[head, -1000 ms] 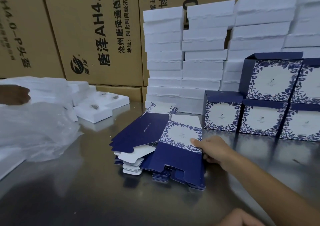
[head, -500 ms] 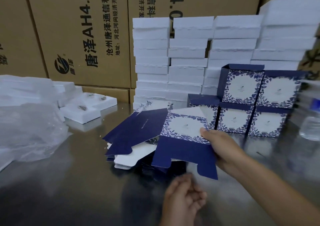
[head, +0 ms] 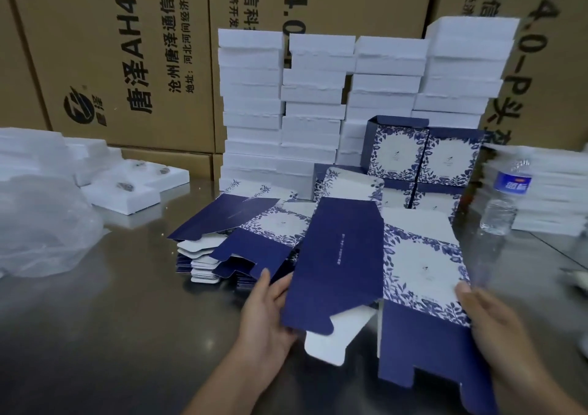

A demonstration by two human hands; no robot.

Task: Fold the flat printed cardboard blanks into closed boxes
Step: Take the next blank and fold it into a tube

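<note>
Head view: left hand [head: 267,312] and right hand [head: 490,322] pinch the blank [head: 343,261], long axis pointing away.

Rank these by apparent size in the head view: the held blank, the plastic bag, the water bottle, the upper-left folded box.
1. held blank, though nearness to the camera inflates it.
2. plastic bag.
3. upper-left folded box and water bottle: too alike to rank.

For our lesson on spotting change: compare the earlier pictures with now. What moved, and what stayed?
The right hand lifted one blank off the pile towards the person; the left hand came in and grips its left edge. The pile, finished boxes and foam stacks stayed put.
</note>
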